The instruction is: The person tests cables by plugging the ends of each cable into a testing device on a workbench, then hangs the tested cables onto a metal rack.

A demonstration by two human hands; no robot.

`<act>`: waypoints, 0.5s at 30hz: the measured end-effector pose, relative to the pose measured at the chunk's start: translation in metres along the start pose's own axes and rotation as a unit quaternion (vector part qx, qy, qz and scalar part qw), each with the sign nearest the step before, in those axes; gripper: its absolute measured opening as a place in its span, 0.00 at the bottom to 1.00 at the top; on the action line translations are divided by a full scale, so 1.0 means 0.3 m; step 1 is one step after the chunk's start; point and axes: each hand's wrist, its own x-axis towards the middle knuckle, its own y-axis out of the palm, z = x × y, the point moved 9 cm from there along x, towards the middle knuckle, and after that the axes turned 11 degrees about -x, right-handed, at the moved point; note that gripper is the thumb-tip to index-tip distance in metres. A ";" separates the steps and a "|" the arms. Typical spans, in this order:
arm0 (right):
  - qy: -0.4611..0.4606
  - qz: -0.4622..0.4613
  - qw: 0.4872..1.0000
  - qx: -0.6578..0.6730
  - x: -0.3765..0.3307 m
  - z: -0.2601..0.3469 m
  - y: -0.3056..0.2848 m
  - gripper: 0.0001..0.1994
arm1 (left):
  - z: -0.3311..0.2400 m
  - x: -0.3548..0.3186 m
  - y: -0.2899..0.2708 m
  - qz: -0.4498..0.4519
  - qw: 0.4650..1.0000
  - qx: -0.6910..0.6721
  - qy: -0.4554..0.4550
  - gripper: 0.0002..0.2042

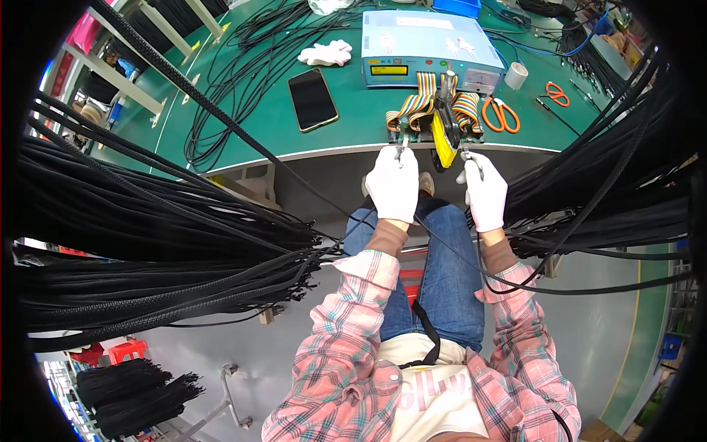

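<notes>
In the upper centre of the frame, the left hand (393,184) and the right hand (486,193) each pinch a small connector (405,141), mostly hidden; whether plugged, I cannot tell. A yellow-black tool (444,138) partly covers ribbon cables (426,84).

On the green table (359,118) a phone (314,99) lies with its dark screen up, and just beyond it sits a crumpled white cloth (326,53). Loose black cords (239,66) sprawl to their left. Over on the right are a roll of tape (515,75), a pair of orange-handled scissors (501,116) near the edge, and a smaller orange-handled tool (557,93) farther along. A blue bin (458,7) stands at the back. Lower left, a red stool (127,351) rests on the grey floor (191,346), near a metal frame (228,398).
</notes>
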 end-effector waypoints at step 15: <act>-0.010 -0.004 1.000 -0.016 0.009 -0.006 -0.002 0.09 | -0.015 -0.002 0.004 -0.035 0.999 -0.004 0.027 0.09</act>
